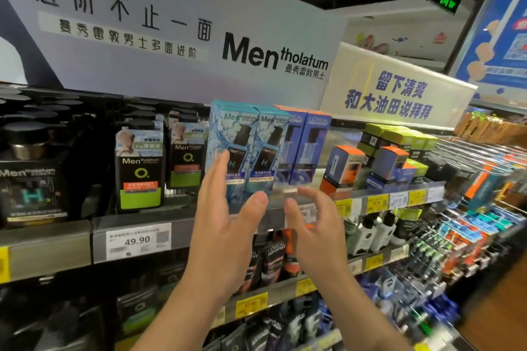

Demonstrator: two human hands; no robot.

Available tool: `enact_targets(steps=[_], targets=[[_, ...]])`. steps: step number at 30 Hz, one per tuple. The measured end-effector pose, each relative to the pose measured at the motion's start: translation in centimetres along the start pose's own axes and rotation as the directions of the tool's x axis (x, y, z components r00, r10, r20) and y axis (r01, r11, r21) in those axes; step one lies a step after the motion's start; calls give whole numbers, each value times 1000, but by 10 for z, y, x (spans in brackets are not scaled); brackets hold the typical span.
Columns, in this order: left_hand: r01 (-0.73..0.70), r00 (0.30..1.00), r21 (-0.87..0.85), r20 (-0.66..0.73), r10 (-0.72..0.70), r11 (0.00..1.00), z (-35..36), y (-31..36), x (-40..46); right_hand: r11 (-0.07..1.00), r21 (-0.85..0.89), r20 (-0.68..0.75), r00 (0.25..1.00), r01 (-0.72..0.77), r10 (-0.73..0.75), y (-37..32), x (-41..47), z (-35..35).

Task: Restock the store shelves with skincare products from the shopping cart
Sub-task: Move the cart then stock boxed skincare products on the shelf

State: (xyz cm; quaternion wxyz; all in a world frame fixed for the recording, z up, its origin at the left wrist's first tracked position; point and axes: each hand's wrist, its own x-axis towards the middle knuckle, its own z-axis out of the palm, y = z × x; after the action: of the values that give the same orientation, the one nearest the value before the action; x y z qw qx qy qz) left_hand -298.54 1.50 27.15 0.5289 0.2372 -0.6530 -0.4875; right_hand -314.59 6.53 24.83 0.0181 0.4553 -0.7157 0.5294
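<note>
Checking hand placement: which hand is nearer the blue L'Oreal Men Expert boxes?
Right. The right hand is open just below the blue L'Oreal boxes; the left hand is farther left, before the teal Mentholatum boxes.

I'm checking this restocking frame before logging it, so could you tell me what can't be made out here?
- Shopping cart: out of the head view entirely.
- Lower part of the left teal Mentholatum box: hidden behind the left hand.
- Shelf edge and price tag behind the right hand: mostly covered and blurred.
- Hanging packets at right: motion-blurred, labels unreadable.
- Yellow price tags: digits too small.
</note>
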Motion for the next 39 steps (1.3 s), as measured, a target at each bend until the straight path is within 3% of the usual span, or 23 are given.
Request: enact_targets(steps=[6, 14, 17, 24, 31, 35, 39], targets=[[-1, 999, -132, 49, 8, 991, 22, -19, -19, 997, -24, -51, 996, -73, 72, 26, -34, -19], [129, 943, -277, 332, -31, 952, 76, -47, -47, 974, -122, -199, 966, -191, 165, 67, -95, -52], [101, 916, -233, 402, 1, 967, 101, -58, -69, 956, -105, -261, 935, -273, 239, 79, -127, -72], [209, 806, -110, 582, -108, 972, 144, -69, -128, 897, -135, -362, 864, -420, 350, 90, -201, -121], [180, 652, 84, 736, -183, 980, 192, -67, -211, 777, -126, -425, 741, -617, 519, 92, -304, -176], [158, 525, 192, 815, -247, 969, 211, -82, -267, 689, -97, -472, 642, -719, 604, 96, -374, -203], [121, 456, 305, 828, -326, 945, 220, -97, -317, 600, -36, -499, 535, -799, 682, 106, -442, -221]])
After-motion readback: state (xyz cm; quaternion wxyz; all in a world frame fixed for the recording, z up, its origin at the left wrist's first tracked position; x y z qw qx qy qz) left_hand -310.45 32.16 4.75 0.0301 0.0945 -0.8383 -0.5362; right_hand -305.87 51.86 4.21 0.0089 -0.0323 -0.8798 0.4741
